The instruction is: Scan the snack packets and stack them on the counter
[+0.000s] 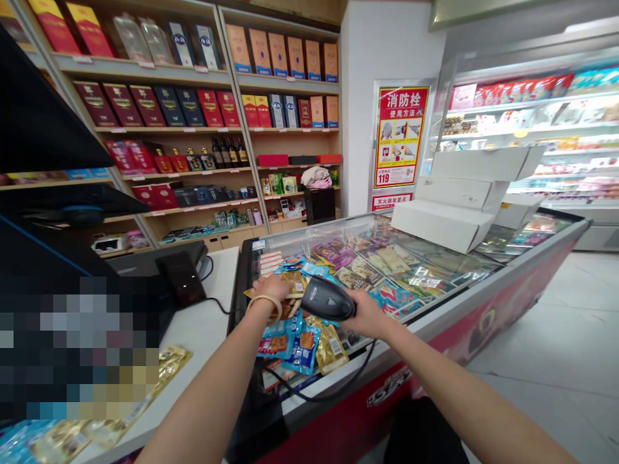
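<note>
My right hand [365, 314] is wrapped round a black barcode scanner [327, 299], whose head points left toward my other hand. A cable runs from the scanner's side down over the freezer's edge. My left hand [271, 291], with a bangle at the wrist, is closed on a gold snack packet [296, 281] just in front of the scanner. Beneath both hands lies a loose pile of snack packets: blue ones [302, 348] and another gold one [331, 348] with a barcode label. They rest on the glass top of a chest freezer.
White boxes [435, 222] are stacked on the freezer's [435, 325] far end. Left of it, a white counter [213, 328] holds a dark phone-like device [181, 278] and more gold packets [169, 367]. Shelves of boxed goods and a fridge stand behind.
</note>
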A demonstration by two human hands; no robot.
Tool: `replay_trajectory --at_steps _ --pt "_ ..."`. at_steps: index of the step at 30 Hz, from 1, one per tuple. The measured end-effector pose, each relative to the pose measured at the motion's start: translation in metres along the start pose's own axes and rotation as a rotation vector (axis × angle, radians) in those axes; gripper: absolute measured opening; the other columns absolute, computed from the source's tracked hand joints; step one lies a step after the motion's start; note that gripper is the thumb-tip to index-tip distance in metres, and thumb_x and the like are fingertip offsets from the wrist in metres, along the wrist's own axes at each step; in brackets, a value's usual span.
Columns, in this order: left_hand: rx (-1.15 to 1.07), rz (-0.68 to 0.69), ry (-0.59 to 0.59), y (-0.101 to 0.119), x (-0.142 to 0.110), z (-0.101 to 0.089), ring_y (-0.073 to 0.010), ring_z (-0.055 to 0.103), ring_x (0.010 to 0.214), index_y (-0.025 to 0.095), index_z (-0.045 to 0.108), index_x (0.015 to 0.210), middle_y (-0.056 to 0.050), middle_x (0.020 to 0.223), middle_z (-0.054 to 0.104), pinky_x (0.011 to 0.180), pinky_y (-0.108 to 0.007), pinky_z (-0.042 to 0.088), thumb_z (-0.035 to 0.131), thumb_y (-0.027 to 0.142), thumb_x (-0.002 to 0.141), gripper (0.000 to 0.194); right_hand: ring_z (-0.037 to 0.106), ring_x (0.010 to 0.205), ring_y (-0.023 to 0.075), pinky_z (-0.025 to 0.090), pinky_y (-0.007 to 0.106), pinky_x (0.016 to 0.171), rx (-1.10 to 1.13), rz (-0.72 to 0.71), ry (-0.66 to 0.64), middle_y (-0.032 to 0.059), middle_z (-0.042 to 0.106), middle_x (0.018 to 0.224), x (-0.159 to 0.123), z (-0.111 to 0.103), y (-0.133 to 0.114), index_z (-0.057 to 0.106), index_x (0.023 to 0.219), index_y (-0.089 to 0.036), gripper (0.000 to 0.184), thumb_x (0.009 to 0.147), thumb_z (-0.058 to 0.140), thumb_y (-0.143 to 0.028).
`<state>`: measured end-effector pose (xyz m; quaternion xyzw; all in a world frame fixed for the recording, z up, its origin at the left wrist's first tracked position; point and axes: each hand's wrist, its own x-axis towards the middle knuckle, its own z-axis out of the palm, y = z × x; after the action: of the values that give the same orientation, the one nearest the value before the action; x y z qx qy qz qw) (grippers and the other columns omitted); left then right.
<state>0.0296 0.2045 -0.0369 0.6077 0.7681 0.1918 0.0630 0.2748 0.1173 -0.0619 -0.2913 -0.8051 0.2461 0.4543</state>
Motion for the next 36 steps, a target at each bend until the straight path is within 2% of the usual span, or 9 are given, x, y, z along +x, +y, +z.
replay_trajectory --at_steps 3,5,7,10,14,18,25,31,36 --pt "-0.127 0.040 0.036 -0.011 -0.005 -0.004 -0.0337 0.065 0.091 0.020 0.064 0.067 -0.015 0.083 0.069 0.077 -0.042 0.047 0.055 0.045 0.075 0.027 0.056 0.065 0.0141 0.047 0.023 0.065 -0.021 0.007 -0.024 -0.0004 0.066 0.073 0.000 0.000 -0.001 0.068 0.083 -0.015 0.015 0.070 0.069 -0.022" --pt "-0.243 0.124 0.067 -0.018 -0.009 -0.011 -0.0252 0.063 0.077 0.021 0.057 0.065 -0.008 0.071 0.065 0.070 -0.035 0.047 0.046 0.041 0.080 0.028 0.057 0.065 0.0142 0.047 0.023 0.066 -0.035 0.002 -0.036 0.0000 0.067 0.074 0.001 0.001 -0.002 0.069 0.084 -0.015 0.016 0.070 0.069 -0.023" --pt "-0.355 0.210 0.108 -0.023 -0.014 -0.020 -0.0195 0.059 0.068 0.022 0.052 0.069 -0.004 0.066 0.060 0.064 -0.029 0.046 0.040 0.042 0.083 0.027 0.059 0.067 0.0148 0.047 0.023 0.068 -0.042 -0.003 -0.044 0.0004 0.068 0.076 0.002 0.002 -0.003 0.070 0.086 -0.015 0.018 0.070 0.069 -0.023" --pt "-0.492 0.304 0.149 -0.029 -0.025 -0.037 -0.0159 0.054 0.062 0.022 0.049 0.073 0.000 0.065 0.056 0.059 -0.026 0.043 0.041 0.048 0.083 0.029 0.062 0.073 0.0164 0.047 0.023 0.070 -0.022 -0.002 -0.060 0.0011 0.069 0.081 0.005 0.003 -0.006 0.071 0.089 -0.016 0.020 0.071 0.069 -0.025" --pt "-0.672 0.388 0.160 -0.030 -0.043 -0.058 -0.0138 0.049 0.058 0.021 0.050 0.070 0.002 0.061 0.053 0.056 -0.025 0.040 0.052 0.052 0.078 0.032 0.061 0.074 0.0164 0.046 0.022 0.068 -0.052 0.022 -0.091 -0.0003 0.068 0.078 0.008 0.004 -0.011 0.072 0.089 -0.017 0.020 0.069 0.068 -0.021" --pt "-0.698 0.402 0.126 -0.029 -0.053 -0.068 -0.0137 0.048 0.058 0.021 0.052 0.069 0.002 0.060 0.056 0.054 -0.024 0.038 0.055 0.055 0.075 0.035 0.060 0.071 0.0159 0.044 0.022 0.067 -0.144 0.041 -0.118 -0.0010 0.068 0.076 0.011 0.005 -0.015 0.073 0.089 -0.018 0.021 0.069 0.069 -0.021" --pt "-0.651 0.405 0.143 -0.032 -0.058 -0.069 -0.0137 0.048 0.057 0.021 0.053 0.068 0.001 0.060 0.055 0.054 -0.025 0.037 0.054 0.053 0.077 0.034 0.062 0.072 0.0175 0.045 0.024 0.068 -0.254 0.076 -0.116 -0.0002 0.070 0.081 0.013 0.008 -0.013 0.073 0.096 -0.022 0.028 0.068 0.072 -0.023" --pt "-0.668 0.404 0.154 -0.033 -0.059 -0.069 -0.0138 0.048 0.057 0.021 0.052 0.068 0.002 0.060 0.054 0.056 -0.025 0.039 0.054 0.050 0.078 0.031 0.062 0.074 0.0179 0.045 0.025 0.070 -0.234 0.084 -0.130 0.0001 0.070 0.084 0.014 0.007 -0.013 0.072 0.101 -0.022 0.032 0.069 0.069 -0.021" --pt "-0.673 0.400 0.167 -0.030 -0.062 -0.074 -0.0133 0.047 0.057 0.021 0.051 0.068 0.002 0.059 0.052 0.056 -0.025 0.039 0.054 0.046 0.079 0.027 0.064 0.080 0.0195 0.047 0.027 0.073 -0.144 0.059 -0.090 0.0028 0.072 0.091 0.013 0.008 -0.012 0.072 0.099 -0.018 0.030 0.070 0.068 -0.024"
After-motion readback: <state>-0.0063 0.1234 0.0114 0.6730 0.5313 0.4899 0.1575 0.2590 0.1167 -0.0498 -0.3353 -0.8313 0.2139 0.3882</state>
